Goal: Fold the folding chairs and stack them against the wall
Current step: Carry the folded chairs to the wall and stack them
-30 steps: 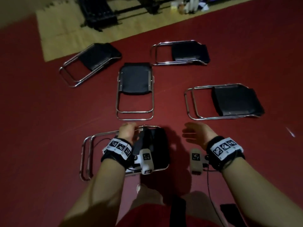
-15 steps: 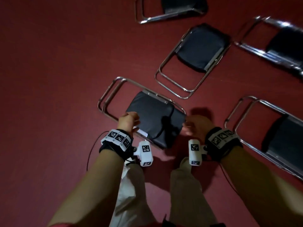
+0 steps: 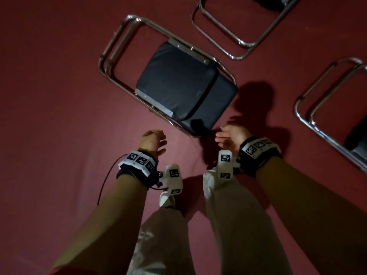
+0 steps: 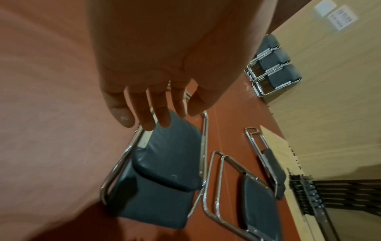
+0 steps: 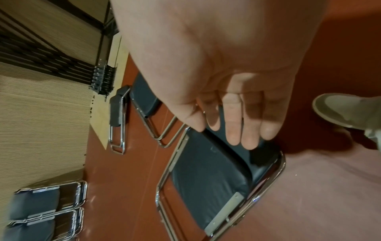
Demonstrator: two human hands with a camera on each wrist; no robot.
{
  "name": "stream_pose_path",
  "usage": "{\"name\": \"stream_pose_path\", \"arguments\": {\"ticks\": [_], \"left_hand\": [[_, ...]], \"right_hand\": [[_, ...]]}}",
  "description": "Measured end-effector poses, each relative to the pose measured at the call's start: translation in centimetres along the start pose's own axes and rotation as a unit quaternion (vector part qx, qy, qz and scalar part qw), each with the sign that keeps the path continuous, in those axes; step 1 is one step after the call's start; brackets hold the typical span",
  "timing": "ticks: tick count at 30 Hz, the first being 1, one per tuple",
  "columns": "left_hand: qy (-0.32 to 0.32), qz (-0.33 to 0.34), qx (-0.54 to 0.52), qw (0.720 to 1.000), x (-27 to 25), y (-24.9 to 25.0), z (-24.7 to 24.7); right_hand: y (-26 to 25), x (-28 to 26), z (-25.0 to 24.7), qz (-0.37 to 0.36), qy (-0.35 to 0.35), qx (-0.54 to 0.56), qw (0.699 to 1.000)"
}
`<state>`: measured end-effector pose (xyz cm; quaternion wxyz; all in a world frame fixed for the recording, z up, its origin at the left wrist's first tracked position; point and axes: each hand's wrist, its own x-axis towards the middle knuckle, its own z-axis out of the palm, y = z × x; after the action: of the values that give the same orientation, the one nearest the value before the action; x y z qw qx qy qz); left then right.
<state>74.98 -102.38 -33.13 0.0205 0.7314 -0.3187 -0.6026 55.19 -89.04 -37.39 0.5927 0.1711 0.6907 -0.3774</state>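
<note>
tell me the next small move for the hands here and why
Probably lower both hands onto the near end of the folded chair and grip its chrome frame to lift it. The left hand and right hand are empty, fingers relaxed, just short of that end. The chair lies flat on the red floor, while others already lean on the wall.

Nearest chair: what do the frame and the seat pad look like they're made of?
Frame: looks like chromed steel tube, going by the bright mirror-like highlights along its bends. Seat pad: a dark cushion covered in what seems vinyl or faux leather, smooth with a dull sheen and soft rounded edges; real leather can't be ruled out.
</note>
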Motion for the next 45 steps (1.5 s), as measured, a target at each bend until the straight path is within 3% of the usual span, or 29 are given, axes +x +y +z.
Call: {"name": "stream_pose_path", "arguments": {"ticks": [7, 21, 26, 33, 38, 42, 45], "left_hand": [[-0.002, -0.025, 0.012, 1.000, 8.8, -7.6, 2.1], [-0.012, -0.057, -0.004, 0.998, 29.3, -16.7, 9.8], [-0.069, -0.079, -0.043, 0.994, 34.5, -19.8, 11.4], [-0.138, -0.040, 0.067, 0.987, 38.1, -19.7, 13.8], [-0.171, -0.059, 0.024, 0.983, 39.4, -20.2, 13.9], [-0.195, -0.063, 0.043, 0.978, 39.4, -20.4, 14.0], [-0.234, -0.055, 0.084, 0.967, 38.8, -20.3, 14.2]], "right_hand": [[5.8, 10.0, 0.8, 0.024, -0.007, 0.025, 0.999], [9.7, 30.2, 3.2, -0.003, 0.015, 0.084, 0.996], [12.3, 36.3, 2.9, 0.003, 0.015, 0.104, 0.994], [14.2, 37.6, 4.0, -0.029, 0.028, 0.134, 0.990], [15.8, 37.8, 2.7, -0.080, 0.055, 0.110, 0.989], [17.4, 37.3, 1.9, -0.043, 0.071, 0.124, 0.989], [18.3, 36.7, 2.1, -0.022, 0.042, 0.117, 0.992]]}}
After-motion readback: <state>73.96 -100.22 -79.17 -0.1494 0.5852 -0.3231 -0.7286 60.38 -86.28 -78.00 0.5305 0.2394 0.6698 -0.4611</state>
